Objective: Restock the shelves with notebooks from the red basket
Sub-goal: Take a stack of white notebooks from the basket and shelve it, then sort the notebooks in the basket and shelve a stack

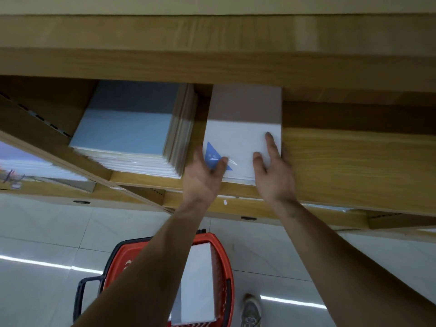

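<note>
Two bare arms, the left arm (146,267) and the right arm (342,256), stretch out from the person toward a big wooden shelf (354,161). Below the shelf is a pale tiled floor (47,232) with bright stripes of light on it.

On the shelf sits a blue pile (125,128) of notebooks, with its edges stepped at the front and right side. Just beside it on the right, with a thin gap between, lies a white pile (243,128). The far half of the white pile is in shadow under the board above.

Down on the floor, under the arms, stands the red basket (223,274) with a black handle. A pale notebook (200,274) lies inside it (the left arm hides part of it).

The left hand (203,178) is at the near left corner of the white pile. Its thumb is on the cover and its fingers lie flat along the left side, not clenched. The right hand (274,175) rests loose, with straight fingers on the cover near the right edge.

A grey shoe (251,310) stands to the right of the basket. A little blue triangle (211,154) is printed on the white cover, by the left thumb.
</note>
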The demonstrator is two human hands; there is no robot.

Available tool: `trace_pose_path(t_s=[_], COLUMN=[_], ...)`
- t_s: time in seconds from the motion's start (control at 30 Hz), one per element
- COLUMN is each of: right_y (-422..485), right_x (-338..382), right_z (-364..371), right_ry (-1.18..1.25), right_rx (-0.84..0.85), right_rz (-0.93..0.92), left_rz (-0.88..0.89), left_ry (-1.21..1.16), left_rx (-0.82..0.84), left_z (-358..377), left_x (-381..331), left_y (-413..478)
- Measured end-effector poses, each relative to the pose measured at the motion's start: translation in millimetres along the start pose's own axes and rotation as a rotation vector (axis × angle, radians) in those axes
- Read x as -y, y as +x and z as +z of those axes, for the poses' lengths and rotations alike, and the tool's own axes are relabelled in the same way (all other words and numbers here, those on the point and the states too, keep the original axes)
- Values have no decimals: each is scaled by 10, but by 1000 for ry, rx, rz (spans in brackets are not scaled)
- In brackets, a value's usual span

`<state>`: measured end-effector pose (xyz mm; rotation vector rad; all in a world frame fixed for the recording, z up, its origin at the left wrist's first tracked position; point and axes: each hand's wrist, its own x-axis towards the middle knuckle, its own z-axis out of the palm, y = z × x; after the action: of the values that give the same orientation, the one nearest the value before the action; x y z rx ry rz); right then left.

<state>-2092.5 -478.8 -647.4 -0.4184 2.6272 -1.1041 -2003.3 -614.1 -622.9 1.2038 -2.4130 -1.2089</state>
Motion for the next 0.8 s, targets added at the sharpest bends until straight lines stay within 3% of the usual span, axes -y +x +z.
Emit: trace_pose_path(t_s=[0.27, 0.47, 0.63, 0.8], right_y=[-139, -1283, -2350, -2758], right_x=[139, -137, -370, -426], right_z=[-230, 32, 838, 1759], right_ry=[47, -157, -444, -482], right_rx=[91, 37, 386, 538], right_rz=[35, -21, 59, 90], left_rz=[38, 54, -121, -300], left_ry=[-13, 119, 285, 370], left_rx=[147, 214, 315, 360], left_z=[-232, -539, -906, -1186], left_x=[136, 985, 2197, 3449], left_y=[-178, -911, -1522, -2018])
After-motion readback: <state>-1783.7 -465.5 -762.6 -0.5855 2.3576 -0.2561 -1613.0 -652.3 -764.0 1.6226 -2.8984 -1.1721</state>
